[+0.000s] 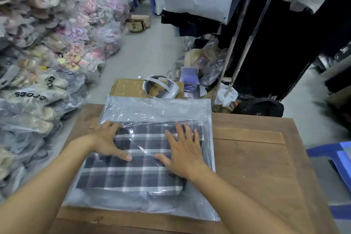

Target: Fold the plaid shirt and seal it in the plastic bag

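The folded plaid shirt (129, 175), dark with white stripes, lies inside a clear plastic bag (152, 108) on the wooden table (252, 167). The bag's far flap extends flat beyond the shirt toward the table's back edge. My left hand (109, 140) rests flat on the bag over the shirt's far left part, fingers spread. My right hand (182, 150) presses flat on the bag over the shirt's right part, fingers spread. Neither hand grips anything.
A cardboard box (125, 87) with a white headset (161, 89) on it stands just behind the table. Bagged shoes (38, 85) pile up on the left. A clothes rack (247, 30) with dark garments stands to the right, a blue stool (336, 156) at the right edge.
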Demonstrator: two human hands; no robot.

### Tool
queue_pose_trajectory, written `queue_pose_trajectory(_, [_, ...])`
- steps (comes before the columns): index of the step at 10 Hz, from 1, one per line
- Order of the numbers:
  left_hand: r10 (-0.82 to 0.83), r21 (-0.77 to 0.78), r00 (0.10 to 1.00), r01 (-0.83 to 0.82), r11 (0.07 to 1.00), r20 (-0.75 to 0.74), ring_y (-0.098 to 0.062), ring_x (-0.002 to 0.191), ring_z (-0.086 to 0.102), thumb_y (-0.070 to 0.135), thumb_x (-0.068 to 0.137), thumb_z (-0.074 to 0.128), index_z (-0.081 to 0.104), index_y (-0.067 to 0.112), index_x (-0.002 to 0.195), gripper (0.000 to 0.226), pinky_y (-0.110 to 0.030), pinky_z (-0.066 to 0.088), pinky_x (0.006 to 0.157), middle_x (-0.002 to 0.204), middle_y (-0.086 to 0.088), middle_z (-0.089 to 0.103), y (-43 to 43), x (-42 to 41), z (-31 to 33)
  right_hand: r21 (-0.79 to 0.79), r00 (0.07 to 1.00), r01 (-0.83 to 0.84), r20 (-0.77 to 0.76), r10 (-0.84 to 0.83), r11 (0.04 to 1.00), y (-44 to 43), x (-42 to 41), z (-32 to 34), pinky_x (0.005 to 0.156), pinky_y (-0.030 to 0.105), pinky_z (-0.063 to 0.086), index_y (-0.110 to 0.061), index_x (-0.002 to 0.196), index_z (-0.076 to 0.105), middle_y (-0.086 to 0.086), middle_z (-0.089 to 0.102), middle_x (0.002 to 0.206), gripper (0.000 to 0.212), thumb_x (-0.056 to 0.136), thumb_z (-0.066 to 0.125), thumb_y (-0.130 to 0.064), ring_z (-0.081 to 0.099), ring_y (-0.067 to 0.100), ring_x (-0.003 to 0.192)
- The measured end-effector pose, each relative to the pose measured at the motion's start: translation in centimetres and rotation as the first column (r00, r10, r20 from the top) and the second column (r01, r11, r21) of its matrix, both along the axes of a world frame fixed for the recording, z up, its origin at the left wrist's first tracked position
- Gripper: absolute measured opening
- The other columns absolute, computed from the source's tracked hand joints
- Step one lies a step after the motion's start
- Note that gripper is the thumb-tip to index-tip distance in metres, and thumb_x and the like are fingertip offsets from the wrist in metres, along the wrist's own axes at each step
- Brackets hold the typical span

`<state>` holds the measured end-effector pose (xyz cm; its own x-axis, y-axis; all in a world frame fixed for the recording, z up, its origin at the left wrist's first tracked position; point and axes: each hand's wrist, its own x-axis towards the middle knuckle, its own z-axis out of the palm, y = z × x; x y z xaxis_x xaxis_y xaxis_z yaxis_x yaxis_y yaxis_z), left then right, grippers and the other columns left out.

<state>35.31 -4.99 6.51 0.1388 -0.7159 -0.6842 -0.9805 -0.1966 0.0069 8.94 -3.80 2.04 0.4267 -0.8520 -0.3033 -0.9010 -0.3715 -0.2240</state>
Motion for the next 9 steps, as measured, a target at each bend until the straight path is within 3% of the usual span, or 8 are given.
queue_pose_trajectory(1, [-0.009,-0.046,0.994,0.004,0.999,-0.112,-0.027,0.152,-0.003,0.095,0.029,0.063,0.002,0.029,0.155,0.155,-0.048,0.014,0.122,0.164,-0.001,-0.003,1.3,0.2,-1.9,0.012,0.999,0.000,-0.034,0.001,1.000,-0.2,-0.8,-1.0,0.121,0.056,-0.008,-0.031,0.158,0.008,0.008,-0.007,0.168,0.088,0.087,0.016,-0.082,-0.016,0.034,0.151])
queue_pose_trajectory(3, [-0.134,-0.202,0.977,0.099,0.974,-0.163,-0.025,0.150,-0.021,0.098,0.040,0.053,-0.011,0.035,0.154,0.144,-0.050,0.000,0.122,0.163,0.004,-0.022,-0.1,-6.2,-3.8,-0.038,0.993,0.084,-0.085,-0.087,0.996,-1.9,-7.7,-1.6,0.122,0.052,-0.009,-0.037,0.158,0.002,0.002,-0.010,0.168,0.090,0.083,0.013,-0.086,-0.020,0.027,0.151])
queue_pose_trajectory(5, [-0.215,-0.237,0.964,0.176,0.956,-0.153,-0.029,0.148,-0.025,0.097,0.049,0.048,-0.017,0.032,0.153,0.138,-0.048,-0.006,0.120,0.161,-0.003,-0.027,-1.9,-13.0,-4.4,-0.032,0.990,0.129,-0.061,-0.131,0.991,-3.8,-14.8,-1.8,0.121,0.045,-0.016,-0.039,0.157,0.006,-0.004,-0.011,0.167,0.090,0.082,0.021,-0.087,-0.021,0.020,0.151])
queue_pose_trajectory(8, [-0.190,-0.236,0.979,0.170,0.957,-0.068,-0.033,0.149,-0.021,0.099,0.049,0.042,-0.016,0.028,0.153,0.140,-0.047,-0.003,0.121,0.161,-0.006,-0.025,-1.8,-13.9,-3.8,-0.016,0.995,0.099,-0.025,-0.099,0.995,-4.9,-15.3,-1.6,0.121,0.047,-0.014,-0.040,0.157,0.008,-0.005,-0.011,0.167,0.092,0.080,0.023,-0.088,-0.021,0.019,0.151])
queue_pose_trajectory(9, [-0.144,-0.218,0.981,0.114,0.969,-0.129,-0.033,0.149,-0.021,0.099,0.049,0.044,-0.015,0.026,0.154,0.140,-0.047,-0.004,0.122,0.162,-0.008,-0.024,-1.4,-14.0,-3.4,0.003,0.992,0.125,0.027,-0.125,0.992,-4.8,-15.2,-0.9,0.121,0.044,-0.015,-0.036,0.158,0.010,-0.006,-0.005,0.168,0.094,0.081,0.027,-0.087,-0.016,0.018,0.152])
